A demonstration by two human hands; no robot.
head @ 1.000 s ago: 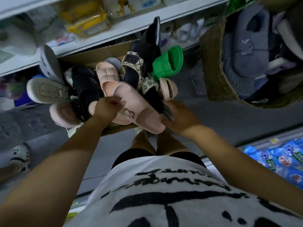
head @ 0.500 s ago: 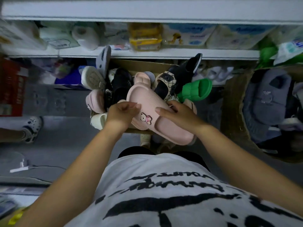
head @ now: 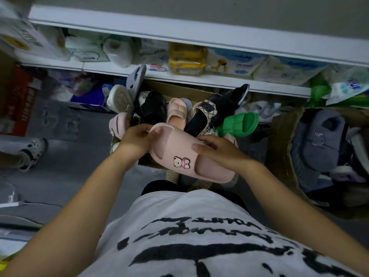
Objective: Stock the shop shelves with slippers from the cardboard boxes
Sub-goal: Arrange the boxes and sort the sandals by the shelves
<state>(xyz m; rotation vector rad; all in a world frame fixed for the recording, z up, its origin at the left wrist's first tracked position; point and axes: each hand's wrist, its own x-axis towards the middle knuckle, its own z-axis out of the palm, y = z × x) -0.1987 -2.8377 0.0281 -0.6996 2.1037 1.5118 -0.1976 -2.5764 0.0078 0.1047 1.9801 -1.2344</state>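
1. Over the box [head: 179,90] of mixed slippers, both hands hold one pink slipper [head: 175,148], the one with a little bear badge [head: 181,162] on the strap.
2. The left hand [head: 133,140] is at that slipper's 10 o'clock end, fingers curled round the rim, thumb on top.
3. The right hand [head: 219,151] is at its 3 o'clock side, thumb lying across the strap and fingers wrapped over the far edge, so it's gripping too.
4. The slipper sits clear of the pile, tilted, one end toward 10 and the other toward 4, above the box's near edge.
5. In the box there's a green slipper [head: 239,123] at 2 o'clock from the pink one, and black ones [head: 153,108] at 12.
6. A second box [head: 283,148] at 3 o'clock holds grey slippers [head: 319,136].
7. The shelf [head: 199,80] runs along 12 o'clock with packs on it. Someone's foot in a clog [head: 33,152] is at 9.
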